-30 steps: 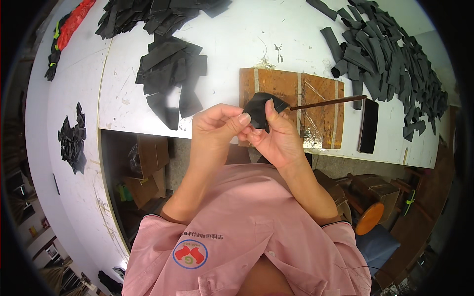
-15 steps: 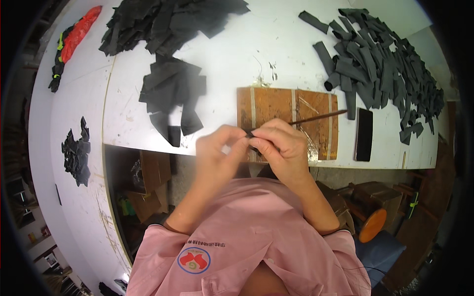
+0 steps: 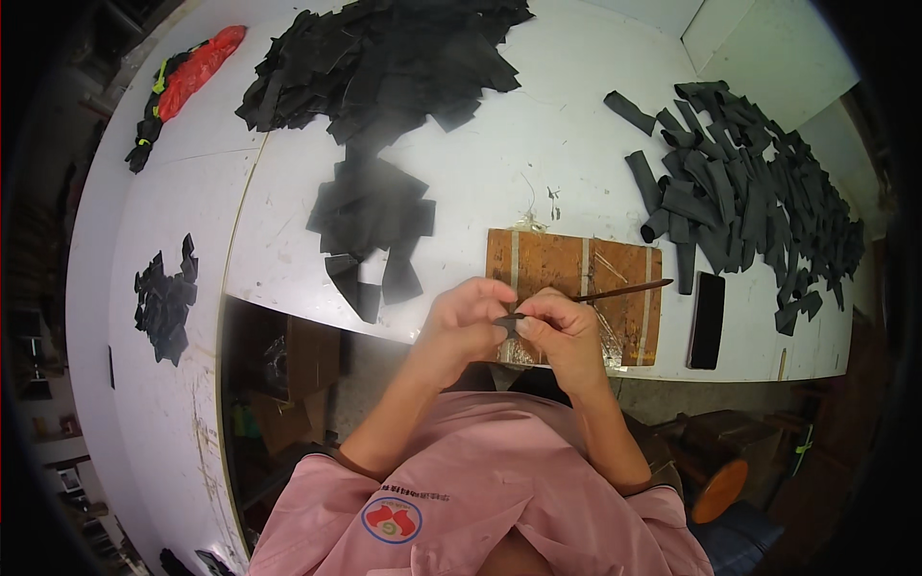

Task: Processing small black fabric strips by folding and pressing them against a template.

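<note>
My left hand (image 3: 463, 322) and my right hand (image 3: 561, 331) meet at the near left part of a brown wooden board (image 3: 629, 331). Between their fingertips is a small piece of black fabric (image 3: 510, 324), pinched from both sides. The left hand's upper fingers are lifted and curled, while its thumb side stays on the fabric. A thin dark brown stick (image 3: 624, 290) crosses above the board and runs rightward from beside my right hand; whether that hand touches it, I cannot tell. Most of the fabric piece is hidden by my fingers.
Flat black fabric pieces (image 3: 384, 72) are heaped at the far left, with a smaller pile (image 3: 370, 211) nearer. Rolled black fabric tubes (image 3: 730, 182) cover the right side. A black phone-like slab (image 3: 706, 322) lies beside the board. Black scraps (image 3: 165, 300) and a red plastic bundle (image 3: 202, 72) lie left.
The whole scene sits lower in the picture as the view has shifted. The left hand's upper fingers have lifted away from the fabric piece; both hands still pinch it.
</note>
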Tool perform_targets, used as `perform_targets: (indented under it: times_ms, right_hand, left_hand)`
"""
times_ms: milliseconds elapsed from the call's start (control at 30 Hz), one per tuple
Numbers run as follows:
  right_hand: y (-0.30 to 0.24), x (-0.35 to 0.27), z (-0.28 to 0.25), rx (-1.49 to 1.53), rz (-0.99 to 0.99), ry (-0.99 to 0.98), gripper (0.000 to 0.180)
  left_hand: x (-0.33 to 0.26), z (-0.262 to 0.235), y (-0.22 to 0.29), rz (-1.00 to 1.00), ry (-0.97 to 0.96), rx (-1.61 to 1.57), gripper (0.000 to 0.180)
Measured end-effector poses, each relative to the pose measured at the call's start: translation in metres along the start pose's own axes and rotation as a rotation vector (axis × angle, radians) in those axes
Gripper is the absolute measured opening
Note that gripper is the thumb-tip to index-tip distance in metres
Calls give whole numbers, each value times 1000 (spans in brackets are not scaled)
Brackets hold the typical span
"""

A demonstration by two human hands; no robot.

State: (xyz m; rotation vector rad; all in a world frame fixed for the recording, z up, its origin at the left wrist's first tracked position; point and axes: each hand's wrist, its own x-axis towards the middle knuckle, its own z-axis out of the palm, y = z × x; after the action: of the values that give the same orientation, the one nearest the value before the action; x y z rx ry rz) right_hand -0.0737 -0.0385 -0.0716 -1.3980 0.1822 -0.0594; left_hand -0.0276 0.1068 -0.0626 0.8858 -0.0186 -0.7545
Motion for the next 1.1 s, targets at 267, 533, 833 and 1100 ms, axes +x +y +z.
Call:
perform_targets:
  times_ms: [267,533,833,1100]
  right_hand:
    - [6,-4,5,494,372,-100,14]
    - [-4,-14,0,494,167,-5,12]
    - [-34,-26,-11,-212,-378,215,4]
    - [-75,-28,-23,-478,-512,364,13]
  left_hand:
    - [3,18,-32,671,553,995,14]
    - [-1,17,-1,-70,-245,-337,38]
    - [-12,61,-11,278,140,563,21]
    - [1,92,4,310,72,315,14]
